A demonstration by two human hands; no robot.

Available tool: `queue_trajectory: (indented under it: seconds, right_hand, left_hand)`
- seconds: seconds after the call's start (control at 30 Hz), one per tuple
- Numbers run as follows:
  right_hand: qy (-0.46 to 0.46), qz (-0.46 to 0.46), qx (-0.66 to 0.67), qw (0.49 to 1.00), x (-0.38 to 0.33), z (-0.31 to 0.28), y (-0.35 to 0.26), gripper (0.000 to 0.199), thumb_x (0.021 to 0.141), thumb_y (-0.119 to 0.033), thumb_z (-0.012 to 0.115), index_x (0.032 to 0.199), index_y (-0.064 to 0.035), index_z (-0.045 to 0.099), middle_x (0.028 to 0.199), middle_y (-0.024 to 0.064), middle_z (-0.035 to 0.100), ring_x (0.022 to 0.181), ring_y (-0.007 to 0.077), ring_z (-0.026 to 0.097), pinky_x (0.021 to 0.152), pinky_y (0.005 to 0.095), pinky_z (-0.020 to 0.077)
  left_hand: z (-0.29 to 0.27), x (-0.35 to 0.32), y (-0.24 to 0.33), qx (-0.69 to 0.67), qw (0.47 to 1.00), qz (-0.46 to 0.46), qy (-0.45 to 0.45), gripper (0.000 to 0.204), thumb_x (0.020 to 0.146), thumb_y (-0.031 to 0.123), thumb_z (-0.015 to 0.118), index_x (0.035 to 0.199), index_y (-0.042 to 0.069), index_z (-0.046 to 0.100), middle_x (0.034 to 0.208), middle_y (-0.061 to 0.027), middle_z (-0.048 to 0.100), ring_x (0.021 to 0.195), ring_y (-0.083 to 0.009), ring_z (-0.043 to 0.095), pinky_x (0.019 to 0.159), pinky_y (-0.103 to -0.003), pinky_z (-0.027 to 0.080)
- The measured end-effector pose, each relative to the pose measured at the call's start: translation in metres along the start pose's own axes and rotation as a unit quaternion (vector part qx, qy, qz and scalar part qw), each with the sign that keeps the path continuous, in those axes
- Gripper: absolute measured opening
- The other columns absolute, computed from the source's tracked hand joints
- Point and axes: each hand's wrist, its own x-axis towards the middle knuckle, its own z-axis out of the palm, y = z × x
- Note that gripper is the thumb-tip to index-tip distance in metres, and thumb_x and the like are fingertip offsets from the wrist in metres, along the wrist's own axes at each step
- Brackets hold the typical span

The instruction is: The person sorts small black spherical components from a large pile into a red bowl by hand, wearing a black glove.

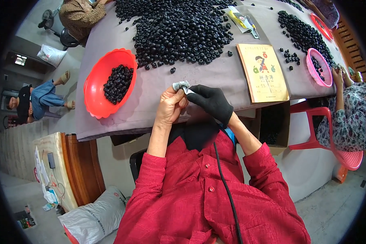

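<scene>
In front of me, over the table's near edge, my two hands meet. My bare left hand (171, 106) is closed in a pinch, with a grey speckled wrap (180, 85) at its fingertips; I cannot tell whether it is worn on a finger or held. My right hand (213, 103), in a black glove, pinches a small white strip (187, 90) against that wrap. Just beyond them spreads a large heap of small round black pieces (183, 36), many with a ring-shaped hollow. A red scalloped basin (95, 85) to the left holds more of them.
A yellow notebook (263, 73) lies right of my hands, with a yellow-handled tool in a package (242, 21) beyond it. Farther right are a second black heap (303, 34), a pink basin (312, 67) and a person beside a red chair (309, 122). White sacks (97, 215) stand on the floor.
</scene>
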Motion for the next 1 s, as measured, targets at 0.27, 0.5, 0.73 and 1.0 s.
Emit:
queue_trajectory:
  seconds: [0.27,0.5,0.73,1.0]
  right_hand:
    - [0.005,-0.007,-0.029,1.000,0.002,0.001,0.003,0.033,0.085,-0.028,0.058,0.104,-0.0015,0.061,0.088,0.0108,0.066,0.080,0.0128,0.060,0.074,0.0273,0.0467]
    - [0.004,-0.005,-0.030,1.000,0.003,0.001,0.001,0.033,0.085,-0.028,0.058,0.102,-0.0015,0.062,0.087,0.0107,0.066,0.080,0.0125,0.060,0.073,0.0283,0.0464]
    - [-0.009,0.009,-0.037,0.999,0.004,-0.002,0.001,0.031,0.085,-0.022,0.058,0.105,0.0016,0.060,0.088,0.0066,0.063,0.083,0.0089,0.055,0.076,0.0260,0.0442]
    - [0.054,0.033,0.038,0.997,0.005,-0.006,0.002,0.026,0.085,-0.021,0.057,0.100,0.0003,0.061,0.084,0.0053,0.063,0.078,0.0081,0.054,0.072,0.0243,0.0442]
  left_hand:
    - [0.002,-0.001,0.001,0.005,1.000,-0.004,0.011,0.015,0.087,0.010,0.056,0.100,0.003,0.059,0.070,-0.0008,0.055,0.053,-0.0068,0.043,0.051,-0.023,0.034]
    - [0.004,-0.002,0.001,0.009,1.000,0.001,0.016,0.014,0.087,0.009,0.056,0.098,0.002,0.060,0.072,-0.0010,0.057,0.052,-0.0066,0.043,0.050,-0.021,0.033]
    - [0.008,-0.001,0.001,0.036,0.999,0.006,0.039,0.014,0.087,0.011,0.056,0.097,0.002,0.060,0.067,-0.0004,0.055,0.053,-0.0074,0.044,0.052,-0.022,0.037]
    - [0.000,-0.002,-0.001,-0.029,0.999,0.002,0.021,0.015,0.086,0.006,0.055,0.099,0.001,0.059,0.071,-0.0027,0.055,0.055,-0.0095,0.047,0.054,-0.023,0.037]
